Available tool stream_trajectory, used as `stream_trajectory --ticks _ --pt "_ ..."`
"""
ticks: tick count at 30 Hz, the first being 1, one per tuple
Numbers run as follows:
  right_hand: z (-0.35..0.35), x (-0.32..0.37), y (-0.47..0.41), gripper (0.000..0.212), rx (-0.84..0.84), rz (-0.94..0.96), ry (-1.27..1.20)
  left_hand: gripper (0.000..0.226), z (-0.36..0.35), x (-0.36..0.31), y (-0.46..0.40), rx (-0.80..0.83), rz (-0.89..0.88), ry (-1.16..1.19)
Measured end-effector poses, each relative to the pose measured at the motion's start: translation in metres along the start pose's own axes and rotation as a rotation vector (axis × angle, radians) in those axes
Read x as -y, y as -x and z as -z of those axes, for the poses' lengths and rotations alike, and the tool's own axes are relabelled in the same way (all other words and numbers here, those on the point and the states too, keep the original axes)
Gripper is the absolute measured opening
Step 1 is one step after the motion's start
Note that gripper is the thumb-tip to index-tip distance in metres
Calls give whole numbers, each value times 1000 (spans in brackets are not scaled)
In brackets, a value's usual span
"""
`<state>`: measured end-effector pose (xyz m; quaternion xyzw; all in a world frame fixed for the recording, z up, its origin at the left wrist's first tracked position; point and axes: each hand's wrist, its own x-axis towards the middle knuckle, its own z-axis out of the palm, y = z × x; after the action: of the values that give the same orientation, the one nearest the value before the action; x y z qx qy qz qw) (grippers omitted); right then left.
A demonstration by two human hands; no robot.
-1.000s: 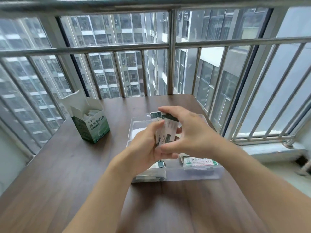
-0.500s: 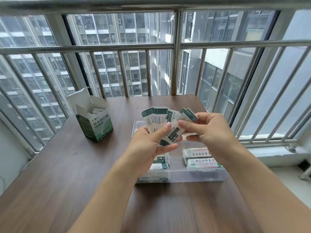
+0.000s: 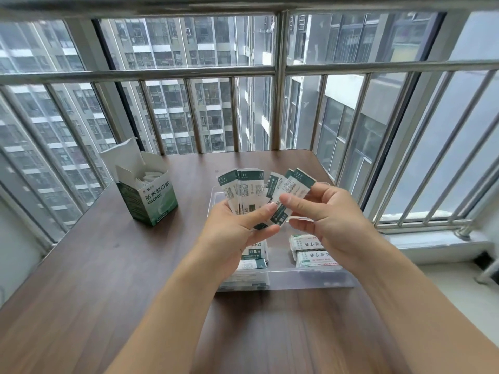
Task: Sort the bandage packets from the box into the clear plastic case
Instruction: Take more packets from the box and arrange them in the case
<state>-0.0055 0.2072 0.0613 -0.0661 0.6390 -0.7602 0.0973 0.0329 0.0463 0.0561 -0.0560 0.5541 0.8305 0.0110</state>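
Because the left hand pinches the whole fan of white-and-green paper bandage packets only at their lower ends, thumb pressed over them, a loosened grip could let several slip and scatter. The right hand pinches the rightmost packet between thumb and fingers; pulling it may drag its neighbours out. The fan hangs above the clear plastic case on the brown wooden table, so strays might land in the wrong compartment. The open green-and-white cardboard box stands well apart, left.
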Motion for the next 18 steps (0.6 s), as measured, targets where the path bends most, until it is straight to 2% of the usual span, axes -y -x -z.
stream_trajectory --ticks 3,7,11,16,18 --pt "-3 -3 -1 26 -55 10 -24 22 -1 -2 2 10 11 38" --pt "-1 -1 -2 16 -48 -4 -28 22 1 -4 4 12 31 92" --pt "-2 3 0 15 82 -61 76 27 4 -5 5 38 67 22" --pt "-3 2 -1 13 40 -33 29 23 4 -5 5 -18 33 -11" --pt "-2 2 -1 11 17 -30 -25 20 4 -7 7 10 37 -10"
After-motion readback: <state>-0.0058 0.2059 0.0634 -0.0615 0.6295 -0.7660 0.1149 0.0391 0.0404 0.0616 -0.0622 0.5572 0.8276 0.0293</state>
